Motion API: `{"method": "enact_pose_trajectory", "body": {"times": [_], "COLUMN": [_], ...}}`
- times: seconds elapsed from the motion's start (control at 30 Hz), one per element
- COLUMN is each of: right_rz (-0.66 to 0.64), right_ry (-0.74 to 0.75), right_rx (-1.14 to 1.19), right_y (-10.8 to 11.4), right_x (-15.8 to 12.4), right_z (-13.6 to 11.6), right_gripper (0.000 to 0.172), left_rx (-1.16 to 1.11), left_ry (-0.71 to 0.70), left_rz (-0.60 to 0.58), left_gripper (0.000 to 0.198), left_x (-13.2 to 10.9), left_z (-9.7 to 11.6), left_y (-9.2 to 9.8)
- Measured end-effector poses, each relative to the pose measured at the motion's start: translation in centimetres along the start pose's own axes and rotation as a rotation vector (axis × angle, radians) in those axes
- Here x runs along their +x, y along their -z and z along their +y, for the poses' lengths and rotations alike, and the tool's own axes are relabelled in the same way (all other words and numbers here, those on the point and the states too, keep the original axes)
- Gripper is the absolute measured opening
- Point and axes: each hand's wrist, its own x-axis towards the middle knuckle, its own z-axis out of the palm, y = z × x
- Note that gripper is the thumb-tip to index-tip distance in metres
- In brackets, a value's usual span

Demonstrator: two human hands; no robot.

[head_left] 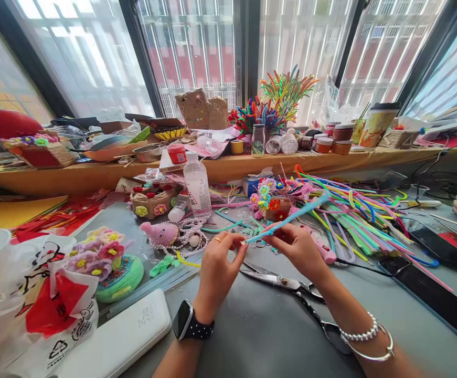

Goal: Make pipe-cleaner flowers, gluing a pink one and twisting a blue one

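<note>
The left hand [220, 265] wears a gold ring [217, 240], with a black dotted-strap watch [184, 321] at its wrist. The right hand [299, 249] has a bead bracelet [360, 334] and a silver bangle [375, 354].

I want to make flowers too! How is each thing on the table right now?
blue pipe cleaner, held at one end, slanting up to the right
left hand, pinching its end
right hand, pinching beside it
scissors, lying flat, untouched
water bottle, upright, cap on
watch, screen dark
</note>
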Motion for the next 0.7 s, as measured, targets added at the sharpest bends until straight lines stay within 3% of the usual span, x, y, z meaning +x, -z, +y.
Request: {"method": "enact_pose_trajectory", "body": {"times": [0.07,0.2,0.27,0.43,0.53,0.7], "right_rz": [0.072,0.154,0.138,-0.031,-0.097,-0.022], "right_ry": [0.048,0.236,0.347,0.484,0.415,0.063], "right_rx": [-0.029,-0.17,-0.22,-0.23,-0.123,0.234], "right_y": [-0.1,-0.8,-1.2,-1.6,-1.5,-1.6], "right_x": [-0.3,-0.8,-0.9,-0.8,-0.7,-0.5], "right_z": [-0.3,-0.3,-0.1,0.0,-0.5,-1.4], "right_gripper": [0.019,0.018,0.024,0.04,0.037,0.021], "left_rx": [-0.138,-0.551,-0.701,-0.829,-0.89,-0.96], "left_ry": [0.141,0.329,0.378,0.471,0.508,0.479], "left_rz": [0.021,-0.228,-0.29,-0.199,-0.193,-0.223], "left_gripper": [0.02,0.031,0.03,0.021,0.02,0.021], "left_x": [0.1,0.4,0.4,0.4,0.4,0.3], "left_z": [-0.1,0.2,0.4,0.5,0.3,0.3], "left_y": [0.1,0.1,0.1,0.3,0.4,0.4]}}
